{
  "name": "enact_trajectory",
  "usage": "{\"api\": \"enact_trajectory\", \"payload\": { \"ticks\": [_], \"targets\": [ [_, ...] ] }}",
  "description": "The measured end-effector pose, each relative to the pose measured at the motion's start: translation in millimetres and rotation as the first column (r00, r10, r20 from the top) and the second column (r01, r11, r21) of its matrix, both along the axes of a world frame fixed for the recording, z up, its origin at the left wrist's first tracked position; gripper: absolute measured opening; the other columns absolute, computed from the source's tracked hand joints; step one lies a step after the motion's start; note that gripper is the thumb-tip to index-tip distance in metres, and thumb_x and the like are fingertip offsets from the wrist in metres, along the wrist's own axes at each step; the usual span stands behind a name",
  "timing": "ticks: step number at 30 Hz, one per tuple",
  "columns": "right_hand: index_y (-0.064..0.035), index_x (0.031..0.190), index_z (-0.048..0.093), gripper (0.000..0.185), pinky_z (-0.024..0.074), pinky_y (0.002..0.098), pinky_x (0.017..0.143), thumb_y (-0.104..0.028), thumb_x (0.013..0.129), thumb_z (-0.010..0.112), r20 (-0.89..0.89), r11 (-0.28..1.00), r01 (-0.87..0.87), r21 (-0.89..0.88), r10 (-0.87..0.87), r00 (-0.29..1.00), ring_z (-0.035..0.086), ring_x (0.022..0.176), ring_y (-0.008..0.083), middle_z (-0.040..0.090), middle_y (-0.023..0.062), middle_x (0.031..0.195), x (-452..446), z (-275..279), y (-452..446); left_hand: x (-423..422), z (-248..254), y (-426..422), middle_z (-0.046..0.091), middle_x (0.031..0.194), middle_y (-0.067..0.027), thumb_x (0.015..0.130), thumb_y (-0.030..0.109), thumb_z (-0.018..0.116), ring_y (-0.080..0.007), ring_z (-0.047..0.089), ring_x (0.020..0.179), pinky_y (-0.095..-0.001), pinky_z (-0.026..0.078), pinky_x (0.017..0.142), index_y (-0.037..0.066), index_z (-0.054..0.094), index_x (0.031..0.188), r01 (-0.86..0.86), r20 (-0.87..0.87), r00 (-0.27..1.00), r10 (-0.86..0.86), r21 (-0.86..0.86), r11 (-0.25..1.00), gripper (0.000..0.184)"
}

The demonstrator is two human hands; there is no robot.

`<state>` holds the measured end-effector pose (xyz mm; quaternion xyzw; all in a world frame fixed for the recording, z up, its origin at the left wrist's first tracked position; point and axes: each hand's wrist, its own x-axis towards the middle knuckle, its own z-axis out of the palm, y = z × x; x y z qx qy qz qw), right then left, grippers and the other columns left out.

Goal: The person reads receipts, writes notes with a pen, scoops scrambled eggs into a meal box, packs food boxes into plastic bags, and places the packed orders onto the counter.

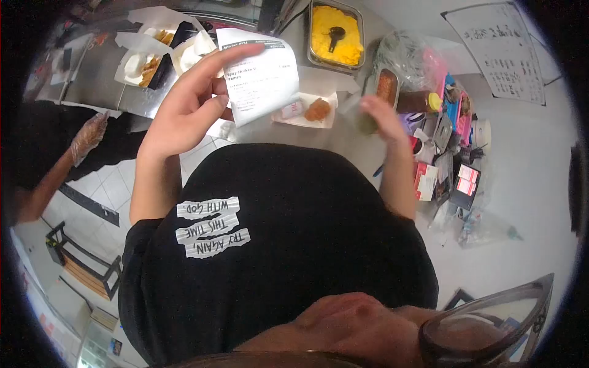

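Far left: a co-worker's gloved hand (89, 140), palm side unclear, well apart from the work. Then open white boxes with food (142, 69) on the steel table (345, 136).

Next, the wearer's left hand (187, 113): fingers clamped on a printed paper slip (270, 86), index finger across its front near the top edge, thumb at its left side. Slip is upright-ish, bowed, long axis running away from the wearer, hanging out to the right of the fingers.

Just right of the slip's lower edge, on the table: an open white box (332, 103). Inside, a brown fried piece (318, 110) to the right, a wrapped packet (292, 110) with red print to the left. Box long axis runs roughly left-right, so its short right end faces the right hand. Key relation: box sits between the hands, right end nearer the right fingers; left fingers are farther off, with the slip in between.

Beyond the box, a metal tray of yellow food (325, 52) with a black scoop (335, 38) in it.

Right hand (388, 119): motion-blurred, just beside a narrow metal tray of reddish food (386, 86). Can't tell if its fingers are apart or gripping something. Further right: a yellow-capped bottle (420, 102).
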<state>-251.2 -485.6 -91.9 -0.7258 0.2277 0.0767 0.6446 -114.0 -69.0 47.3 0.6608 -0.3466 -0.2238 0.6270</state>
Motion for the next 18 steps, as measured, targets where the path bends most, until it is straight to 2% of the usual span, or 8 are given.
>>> {"api": "enact_trajectory", "payload": {
  "ticks": [1, 3, 4, 6, 8, 11, 15, 18],
  "targets": [
    [-0.0047, 0.102, 0.059, 0.026, 0.0494, 0.0345, 0.074, -0.029, 0.093, 0.061, -0.098, 0.973, 0.031, 0.230, -0.008, 0.995, 0.062, 0.083, 0.0173, 0.062, 0.0025, 0.098, -3, -23, 19, 0, -7, -3, 0.051, 0.132, -0.0130, 0.069, -0.005, 0.037, -0.0114, 0.055, 0.083, -0.0244, 0.052, 0.070, 0.006, 0.044, 0.140, -0.004, 0.005, 1.000, 0.004, -0.046, 0.999, 0.072],
    [-0.0021, 0.099, 0.057, 0.030, 0.0501, 0.0387, 0.070, -0.032, 0.094, 0.058, -0.176, 0.937, 0.298, 0.184, -0.267, 0.948, 0.064, 0.078, 0.0251, 0.063, 0.0094, 0.091, -2, -67, 47, 1, -9, -8, 0.055, 0.127, -0.0109, 0.071, -0.006, 0.036, -0.0080, 0.052, 0.071, -0.0223, 0.050, 0.064, 0.009, 0.046, 0.140, 0.021, -0.016, 1.000, -0.023, -0.100, 0.995, 0.071],
    [-0.0006, 0.099, 0.057, 0.032, 0.0501, 0.0406, 0.071, -0.033, 0.095, 0.056, -0.177, 0.969, 0.205, -0.140, -0.228, 0.957, 0.064, 0.079, 0.0287, 0.063, 0.0132, 0.089, -4, -80, 60, 2, -6, -11, 0.055, 0.126, -0.0106, 0.071, -0.006, 0.036, -0.0079, 0.052, 0.071, -0.0220, 0.050, 0.064, 0.009, 0.047, 0.140, 0.049, -0.033, 0.998, -0.053, -0.114, 0.992, 0.071],
    [0.0023, 0.098, 0.057, 0.036, 0.0500, 0.0445, 0.074, -0.033, 0.096, 0.051, -0.225, 0.705, -0.046, -0.708, -0.164, 0.960, 0.064, 0.081, 0.0360, 0.064, 0.0209, 0.086, -11, -99, 73, 4, -3, -20, 0.054, 0.127, -0.0103, 0.071, -0.006, 0.036, -0.0077, 0.051, 0.070, -0.0214, 0.049, 0.063, 0.009, 0.048, 0.139, 0.093, -0.006, 0.995, -0.095, -0.115, 0.989, 0.071],
    [0.0039, 0.097, 0.059, 0.038, 0.0489, 0.0480, 0.077, -0.032, 0.095, 0.049, -0.235, 0.640, -0.142, -0.755, -0.062, 0.970, 0.063, 0.084, 0.0410, 0.063, 0.0256, 0.088, -28, -141, 62, 6, -4, -32, 0.054, 0.128, -0.0102, 0.071, -0.006, 0.036, -0.0074, 0.050, 0.070, -0.0209, 0.048, 0.062, 0.009, 0.049, 0.138, 0.124, 0.072, 0.990, -0.118, -0.080, 0.989, 0.070],
    [0.0051, 0.095, 0.061, 0.038, 0.0475, 0.0506, 0.081, -0.030, 0.093, 0.046, -0.253, 0.628, -0.127, -0.768, -0.115, 0.961, 0.061, 0.089, 0.0450, 0.063, 0.0291, 0.091, -46, -149, 44, 2, 9, -55, 0.047, 0.138, -0.0165, 0.067, -0.007, 0.037, -0.0197, 0.060, 0.110, -0.0274, 0.055, 0.082, 0.002, 0.041, 0.141, 0.220, 0.077, 0.972, -0.223, 0.049, 0.974, 0.075],
    [0.0053, 0.091, 0.062, 0.033, 0.0475, 0.0508, 0.081, -0.024, 0.092, 0.046, -0.217, 0.609, -0.030, -0.792, -0.236, 0.947, 0.061, 0.089, 0.0451, 0.064, 0.0296, 0.088, -85, -137, 3, -13, 16, -96, 0.045, 0.140, -0.0150, 0.066, -0.008, 0.036, -0.0187, 0.061, 0.107, -0.0257, 0.055, 0.079, 0.003, 0.042, 0.141, 0.280, 0.112, 0.952, -0.286, 0.063, 0.958, 0.075],
    [0.0050, 0.107, 0.060, 0.031, 0.0476, 0.0496, 0.083, -0.018, 0.091, 0.046, -0.217, 0.651, 0.047, -0.757, -0.319, 0.923, 0.061, 0.094, 0.0440, 0.062, 0.0325, 0.096, -114, -127, -30, -31, 23, -132, 0.046, 0.139, -0.0147, 0.066, -0.008, 0.037, -0.0178, 0.061, 0.102, -0.0256, 0.056, 0.077, 0.003, 0.042, 0.140, 0.311, 0.128, 0.937, -0.324, 0.111, 0.944, 0.075]
  ]
}}
